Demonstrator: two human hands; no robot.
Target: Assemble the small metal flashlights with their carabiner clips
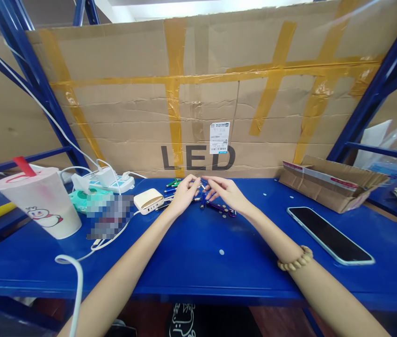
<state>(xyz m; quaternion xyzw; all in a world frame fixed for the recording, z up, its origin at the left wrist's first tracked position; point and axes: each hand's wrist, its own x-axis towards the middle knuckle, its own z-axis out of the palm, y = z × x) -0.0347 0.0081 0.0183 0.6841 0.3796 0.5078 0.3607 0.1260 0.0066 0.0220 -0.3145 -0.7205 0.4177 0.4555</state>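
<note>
My left hand is closed, thumb and fingertips pinched at a small shiny piece that is mostly hidden. Facing it, my right hand has its fingers curled together around something small and pale at the fingertips, too small to name. The two hands nearly meet above the blue tabletop. Beneath and between them lie several slim metallic tubes, among them a purple tube and a blue tube. Green tubes lie behind my left hand. Small round silvery discs are scattered beside the purple one.
Left stand a paper cup with a red straw, a tissue pack, a power strip and a cream power bank with white cables. Right are a phone and an open cardboard box. A cardboard wall closes the back.
</note>
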